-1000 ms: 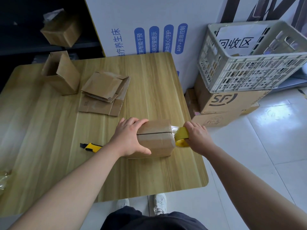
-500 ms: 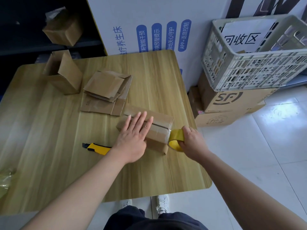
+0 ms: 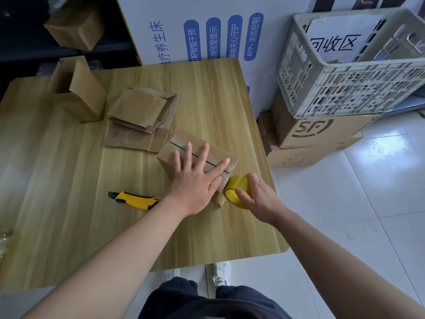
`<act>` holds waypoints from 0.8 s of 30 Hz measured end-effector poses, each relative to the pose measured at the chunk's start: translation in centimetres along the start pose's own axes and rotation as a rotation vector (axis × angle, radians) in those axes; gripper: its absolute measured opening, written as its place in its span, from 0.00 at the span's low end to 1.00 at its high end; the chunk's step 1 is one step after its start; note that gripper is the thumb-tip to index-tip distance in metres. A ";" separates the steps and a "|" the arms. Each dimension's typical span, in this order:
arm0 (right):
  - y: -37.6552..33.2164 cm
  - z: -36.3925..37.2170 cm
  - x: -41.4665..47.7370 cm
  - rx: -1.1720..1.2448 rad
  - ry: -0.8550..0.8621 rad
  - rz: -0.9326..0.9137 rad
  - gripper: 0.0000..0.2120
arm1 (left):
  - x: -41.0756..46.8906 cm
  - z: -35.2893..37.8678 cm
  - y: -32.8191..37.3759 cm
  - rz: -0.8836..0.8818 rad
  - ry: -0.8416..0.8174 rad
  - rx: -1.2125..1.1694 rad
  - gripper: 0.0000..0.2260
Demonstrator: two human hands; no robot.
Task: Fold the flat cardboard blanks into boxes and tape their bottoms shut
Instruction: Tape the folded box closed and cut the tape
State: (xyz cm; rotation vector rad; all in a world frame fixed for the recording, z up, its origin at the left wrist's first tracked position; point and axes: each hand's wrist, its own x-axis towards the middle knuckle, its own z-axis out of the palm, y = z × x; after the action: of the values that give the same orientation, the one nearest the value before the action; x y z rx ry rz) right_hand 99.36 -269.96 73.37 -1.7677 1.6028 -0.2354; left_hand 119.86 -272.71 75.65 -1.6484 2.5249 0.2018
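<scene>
Taping under way at a wooden table (image 3: 69, 203). Pressing flat on the upturned box (image 3: 184, 138) with the left hand (image 3: 195, 180), fingers straight and spread across the centre seam, most likely to hold the two bottom flaps shut and to stop any sliding under the pull of the tape. Gripping a yellow tape roll (image 3: 238, 184) in the right hand (image 3: 259, 199), fingers and thumb curled round it, just beside the box's near-right end and close to the left thumb. Probably held low there to anchor a strip on the end wall before a run along the seam. Hard to make out any clear tape on the cardboard itself. Hands near each other, not seen touching.

Box resting on the right half of the table, toward its right edge, just in front of a stack of flat blanks (image 3: 138, 116). Lying diagonally: long axis from far-left to near-right, seam along that same line, near-right end pointing at the roll, seamed face up. Angled that way, seemingly, to line the seam up with the right arm's pull.

Beside the left wrist, a yellow utility knife (image 3: 135, 199), presumably for cutting the strip. Farther back on the left, an open box (image 3: 76, 93) standing upright. On the floor to the right, a white plastic crate (image 3: 345, 88) atop a printed carton (image 3: 322, 134).
</scene>
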 end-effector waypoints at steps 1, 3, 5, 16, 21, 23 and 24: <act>0.1 0.0 0.0 -0.004 -0.005 -0.004 0.17 | 0.1 0.1 -0.1 0.009 -0.005 0.003 0.24; 0.3 -0.1 0.0 -0.010 -0.030 -0.012 0.18 | 0.4 0.1 -1.1 -0.002 -0.019 0.006 0.26; 0.3 -0.3 0.1 -0.011 -0.059 -0.013 0.19 | 1.0 0.0 -2.8 -0.087 -0.033 -0.001 0.34; -0.5 0.5 -0.5 -0.006 -0.055 0.009 0.20 | 0.6 0.3 -0.2 -0.317 0.046 -0.154 0.41; -1.1 1.5 -1.3 0.095 -0.044 -0.031 0.25 | 1.4 0.2 -3.5 -0.163 -0.004 -0.105 0.47; -0.9 1.9 -1.5 0.068 -0.031 -0.037 0.24 | 1.9 0.0 -4.8 -0.101 0.011 -0.098 0.43; -0.7 2.1 -1.6 0.032 -0.033 -0.023 0.23 | 2.0 0.1 -5.0 -0.079 0.020 -0.099 0.42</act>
State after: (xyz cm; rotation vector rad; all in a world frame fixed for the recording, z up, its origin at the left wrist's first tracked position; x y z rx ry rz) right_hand 100.81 -267.72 72.79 -1.7582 1.5483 -0.2406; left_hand 123.64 -276.44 74.96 -1.7918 2.4957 0.3080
